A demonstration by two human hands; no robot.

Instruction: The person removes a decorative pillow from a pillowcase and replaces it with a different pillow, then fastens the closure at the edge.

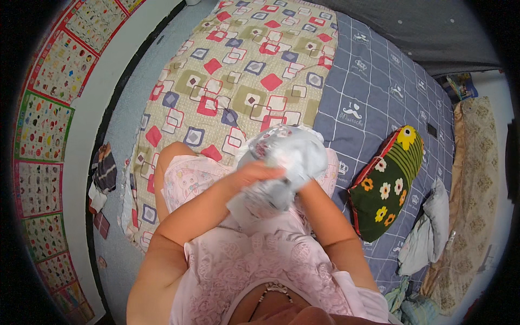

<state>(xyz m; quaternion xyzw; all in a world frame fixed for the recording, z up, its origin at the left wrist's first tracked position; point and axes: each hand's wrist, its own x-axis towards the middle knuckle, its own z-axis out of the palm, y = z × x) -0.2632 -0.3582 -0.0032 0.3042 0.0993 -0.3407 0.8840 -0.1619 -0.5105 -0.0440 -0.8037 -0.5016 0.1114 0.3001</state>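
Observation:
A bundle of light grey-blue printed cloth (302,156), blurred and bunched up, is held over my lap in front of my chest. My left hand (260,174) lies across the near side of the bundle, its fingers against the fabric. Under the right side of the cloth is my right hand (302,185), mostly covered by folds; the wrist comes out below them. Because the arms are close together and the cloth is blurred, the exact finger positions are hard to see. A patterned quilt (252,65) spreads out beyond my knees.
To the right, a dark green flowered pillow (386,187) lies on a blue checked bedsheet (349,81). Beyond it are a crumpled grey cloth (426,231) and a floral brown fabric strip (475,195). Dark folded cloth (105,168) lies near the left wall, which bears picture charts (44,126).

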